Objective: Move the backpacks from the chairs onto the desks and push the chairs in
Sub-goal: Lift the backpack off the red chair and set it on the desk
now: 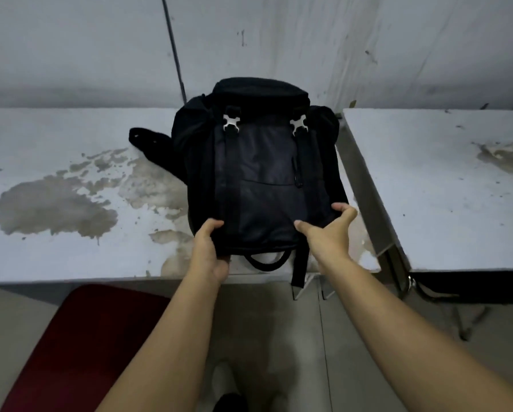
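backpack on desk | hands: left, right apparently gripping near end

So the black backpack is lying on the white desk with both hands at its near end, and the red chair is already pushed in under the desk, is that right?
Not quite: the head view shows the red chair pulled out, its seat clear of the white desk. The rest holds: the black backpack lies on the desk, with the left hand and right hand at its near end.

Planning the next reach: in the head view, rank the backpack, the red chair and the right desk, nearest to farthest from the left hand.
1. Backpack: the left hand grips its near left corner.
2. Red chair: below and left of the hand, in front of the desk.
3. Right desk: far right, beyond the backpack and right hand.
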